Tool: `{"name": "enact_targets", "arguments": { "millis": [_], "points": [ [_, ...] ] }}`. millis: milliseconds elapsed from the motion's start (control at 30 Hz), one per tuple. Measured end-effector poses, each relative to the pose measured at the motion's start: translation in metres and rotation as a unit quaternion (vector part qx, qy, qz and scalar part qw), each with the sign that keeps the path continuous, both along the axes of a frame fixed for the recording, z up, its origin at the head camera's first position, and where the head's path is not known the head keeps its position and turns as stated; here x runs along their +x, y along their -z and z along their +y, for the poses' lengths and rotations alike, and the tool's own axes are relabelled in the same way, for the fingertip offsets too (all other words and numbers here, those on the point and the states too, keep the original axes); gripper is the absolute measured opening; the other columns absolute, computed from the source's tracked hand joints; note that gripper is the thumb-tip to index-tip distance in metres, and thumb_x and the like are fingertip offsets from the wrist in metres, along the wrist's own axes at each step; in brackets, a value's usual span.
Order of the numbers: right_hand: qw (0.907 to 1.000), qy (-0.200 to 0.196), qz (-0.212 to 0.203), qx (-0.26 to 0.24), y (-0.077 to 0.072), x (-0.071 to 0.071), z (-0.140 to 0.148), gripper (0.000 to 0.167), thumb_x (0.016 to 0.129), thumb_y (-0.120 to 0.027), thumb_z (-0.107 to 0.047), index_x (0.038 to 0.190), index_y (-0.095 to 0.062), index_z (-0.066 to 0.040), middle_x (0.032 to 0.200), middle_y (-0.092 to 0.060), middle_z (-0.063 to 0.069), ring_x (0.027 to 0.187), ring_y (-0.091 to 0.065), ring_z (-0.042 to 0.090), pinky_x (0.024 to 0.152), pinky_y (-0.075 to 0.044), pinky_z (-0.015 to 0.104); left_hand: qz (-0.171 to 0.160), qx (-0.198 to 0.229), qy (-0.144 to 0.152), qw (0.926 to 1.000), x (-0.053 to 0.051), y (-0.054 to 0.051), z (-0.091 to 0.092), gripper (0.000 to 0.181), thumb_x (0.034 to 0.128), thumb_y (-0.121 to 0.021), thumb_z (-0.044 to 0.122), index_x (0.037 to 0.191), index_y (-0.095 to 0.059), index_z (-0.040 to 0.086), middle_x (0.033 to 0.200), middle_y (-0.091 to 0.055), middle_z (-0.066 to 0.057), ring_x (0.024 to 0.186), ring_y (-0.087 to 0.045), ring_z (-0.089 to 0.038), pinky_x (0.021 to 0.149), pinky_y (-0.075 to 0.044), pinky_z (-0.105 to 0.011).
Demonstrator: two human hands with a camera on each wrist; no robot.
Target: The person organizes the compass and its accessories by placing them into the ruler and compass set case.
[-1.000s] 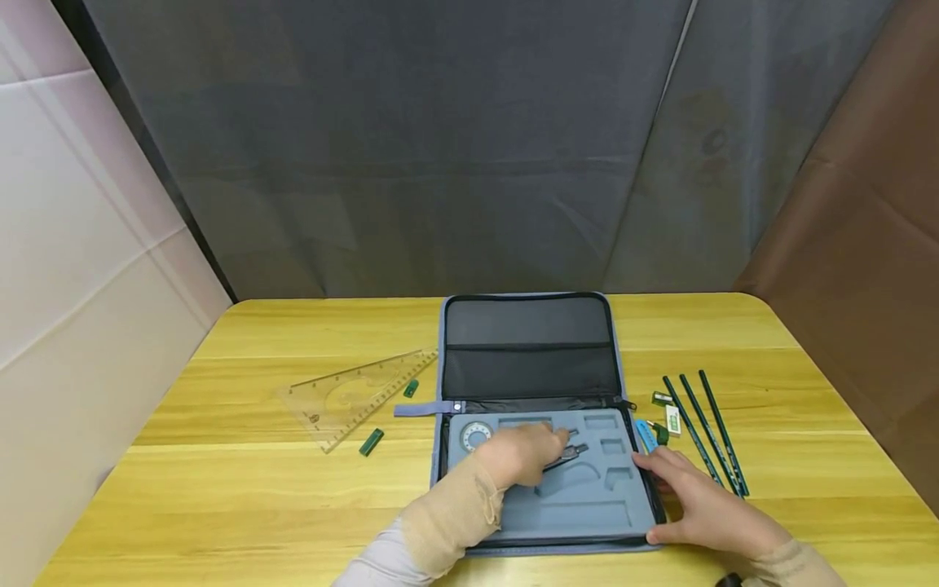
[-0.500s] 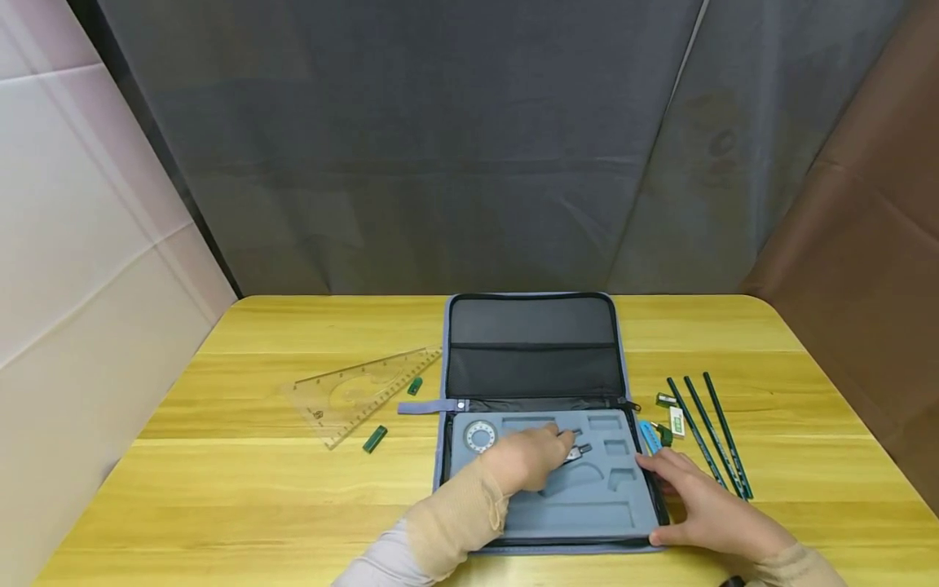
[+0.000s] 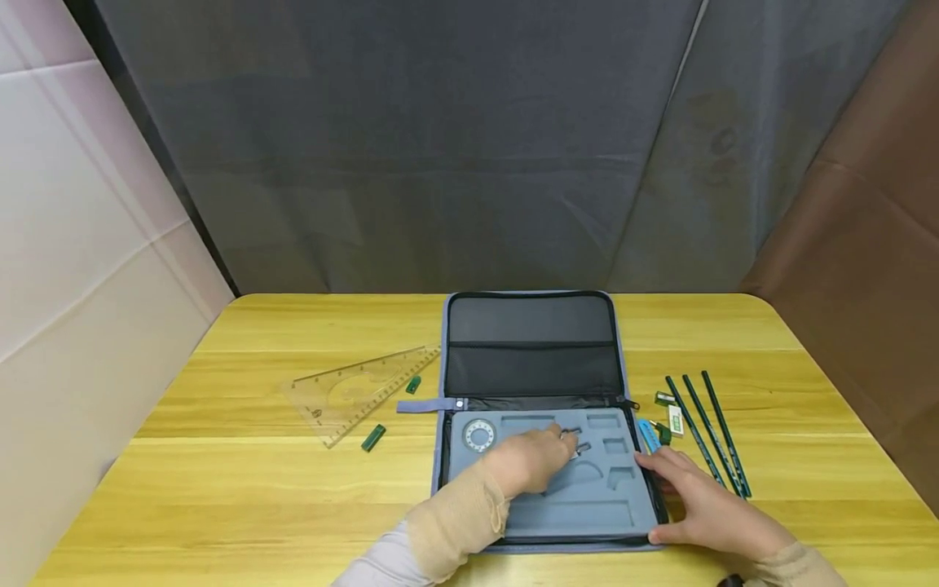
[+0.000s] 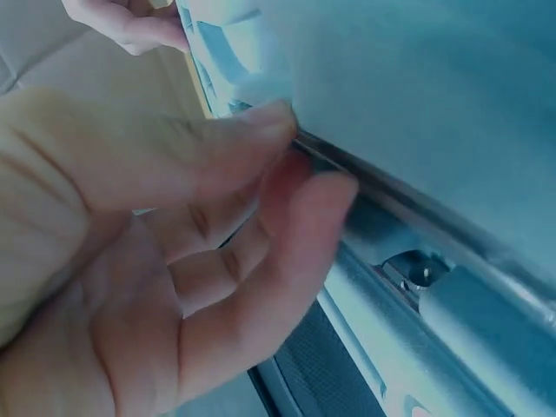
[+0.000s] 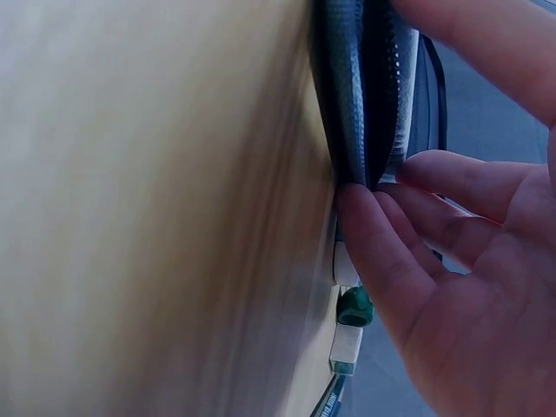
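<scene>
Pinching a slim metal compass (image 3: 583,449) between thumb and forefinger, the left grip (image 3: 530,461) is drawn in to little more than the tool's thickness, the other fingers curling loosely underneath. The compass is low over the middle of the grey-blue tray (image 3: 572,515), two narrow ends poking past the knuckles; whether any of it sits in a recess is hidden by the hand. It should feel light yet solid for its size, stiff along its length, and smooth enough to twist between dry fingertips. Any hinge could let the legs splay, so holding both together near the joint seems safest, clear of whatever may be sharp. The right grip (image 3: 693,501) has its fingers spread and relaxed, tips resting along the right edge of the unzipped case (image 3: 531,318) on the tabletop (image 3: 220,505), pinching nothing. That fabric-covered rim looks soft and likely to give, so gentle pressure near the corner should steady it.
</scene>
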State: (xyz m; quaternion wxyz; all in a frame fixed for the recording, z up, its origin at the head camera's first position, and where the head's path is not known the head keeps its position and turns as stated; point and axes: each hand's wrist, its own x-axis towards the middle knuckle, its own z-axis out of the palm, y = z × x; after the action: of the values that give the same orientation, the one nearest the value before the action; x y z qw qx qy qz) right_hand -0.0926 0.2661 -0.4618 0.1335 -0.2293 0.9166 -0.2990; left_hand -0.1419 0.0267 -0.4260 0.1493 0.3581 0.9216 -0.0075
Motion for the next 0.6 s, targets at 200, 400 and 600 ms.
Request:
{"name": "enact_targets", "arguments": {
  "millis": [200,400,600],
  "points": [
    [1.0000,0.000,-0.008,-0.005,0.0002,-0.0008,-0.0002,0.091,0.068,-0.072,-0.050,0.131,-0.039,0.007,0.129,-0.035,0.030,0.114,-0.041,0.043,0.080,-0.050,0.033,0.006,0.002,0.003,1.0000,-0.0006,0.0006,0.0001,0.049,0.0753,-0.070,0.003,0.120,-0.051,0.012,0.112,-0.056,-0.005,0.086,-0.058,-0.014,0.068,-0.050,-0.024],
    [0.9999,0.002,-0.011,-0.004,0.0005,-0.0009,0.0000,0.091,0.068,-0.072,-0.050,0.132,-0.039,0.006,0.130,-0.034,0.032,0.117,-0.038,0.045,0.080,-0.050,0.034,0.007,0.004,0.001,1.0000,-0.0005,0.0003,-0.0002,0.049,0.0752,-0.070,0.004,0.120,-0.052,0.012,0.111,-0.056,-0.005,0.085,-0.058,-0.015,0.068,-0.050,-0.024],
    [0.9999,-0.002,-0.010,-0.005,0.0016,-0.0011,0.0006,0.092,0.068,-0.071,-0.051,0.132,-0.038,0.006,0.130,-0.034,0.031,0.116,-0.040,0.044,0.080,-0.051,0.033,0.003,0.006,0.009,0.9999,-0.0009,-0.0018,-0.0023,0.045,0.0748,-0.072,0.006,0.115,-0.055,0.012,0.108,-0.057,-0.005,0.082,-0.057,-0.013,0.065,-0.048,-0.021]
  ]
}}
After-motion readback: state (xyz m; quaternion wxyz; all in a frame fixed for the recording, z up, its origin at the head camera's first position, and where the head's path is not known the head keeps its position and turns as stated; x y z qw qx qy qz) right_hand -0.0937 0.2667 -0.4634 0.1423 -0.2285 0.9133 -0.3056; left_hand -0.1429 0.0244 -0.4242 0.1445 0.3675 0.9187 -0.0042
